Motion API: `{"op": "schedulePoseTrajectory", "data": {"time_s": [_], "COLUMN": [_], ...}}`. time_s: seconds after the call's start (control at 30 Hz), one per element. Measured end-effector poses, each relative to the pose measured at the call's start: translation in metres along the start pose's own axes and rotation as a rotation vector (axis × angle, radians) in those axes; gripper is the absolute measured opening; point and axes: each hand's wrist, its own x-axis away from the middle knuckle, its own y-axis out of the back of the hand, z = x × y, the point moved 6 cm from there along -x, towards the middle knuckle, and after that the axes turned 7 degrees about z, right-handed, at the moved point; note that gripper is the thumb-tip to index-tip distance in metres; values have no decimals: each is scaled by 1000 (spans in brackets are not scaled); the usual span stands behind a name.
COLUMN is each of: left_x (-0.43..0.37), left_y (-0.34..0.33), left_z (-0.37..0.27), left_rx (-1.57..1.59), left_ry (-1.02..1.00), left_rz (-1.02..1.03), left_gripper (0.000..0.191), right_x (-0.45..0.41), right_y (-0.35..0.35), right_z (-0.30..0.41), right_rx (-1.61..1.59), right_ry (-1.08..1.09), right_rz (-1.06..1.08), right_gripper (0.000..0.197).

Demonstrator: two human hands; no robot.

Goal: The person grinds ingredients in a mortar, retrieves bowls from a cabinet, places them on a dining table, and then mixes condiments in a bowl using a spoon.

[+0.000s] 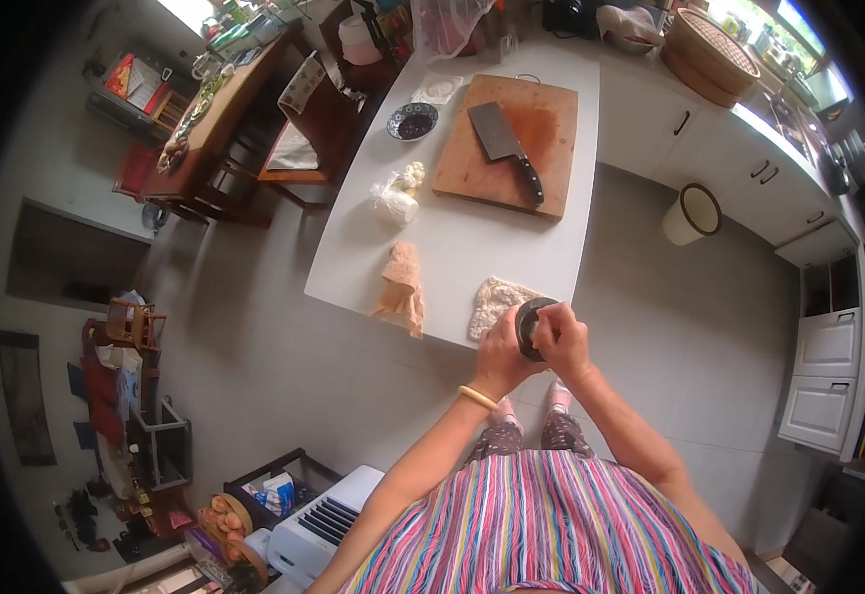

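Note:
My left hand [499, 353] is wrapped around the side of a dark round bowl or mortar [527, 334] at the near edge of the white table. My right hand [562, 338] is closed over its opening; what its fingers grip inside is hidden, perhaps a pestle. Just beyond my left hand lies a pale quilted cloth [495, 301]. Farther up the table, a black-handled cleaver [497, 134] rests on a wooden cutting board [469, 171] with a wet reddish patch.
Along the table's left side are a crumpled brown cloth or paper [401, 286], a plastic-wrapped white item [395, 208] and a patterned bowl [412, 122] with dark contents. A white bin [688, 219] stands on the floor at right, before cabinets [818, 408]. A wooden chair [321, 137] is left.

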Motion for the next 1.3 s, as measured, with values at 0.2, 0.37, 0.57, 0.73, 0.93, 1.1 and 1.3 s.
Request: {"op": "schedulePoseTrajectory", "data": {"time_s": [0.2, 0.37, 0.57, 0.73, 0.93, 1.1, 1.3], "left_x": [-13, -3, -9, 17, 30, 39, 12], "left_y": [-8, -11, -12, -10, -5, -78, -158], "left_z": [-13, 1, -29, -41, -125, -147, -127], "left_rx": [0, 21, -4, -137, -255, 0, 95], "left_ry": [-80, 81, 66, 386, 508, 584, 410], "left_rz": [-32, 53, 68, 38, -240, 72, 379], "left_gripper": [99, 106, 108, 107, 58, 4, 8], "right_x": [5, 10, 6, -73, -222, -319, -340], "right_y": [21, 34, 137, 179, 167, 132, 103], "right_z": [-11, 38, -89, -179, -281, -319, -326], "right_rx": [103, 240, 57, 247, 552, 501, 485], "right_ry": [157, 506, -226, -269, -208, -209, -348], "right_rz": [15, 119, 91, 203, 257, 303, 631], "right_gripper": [10, 16, 11, 9, 37, 55, 50]}}
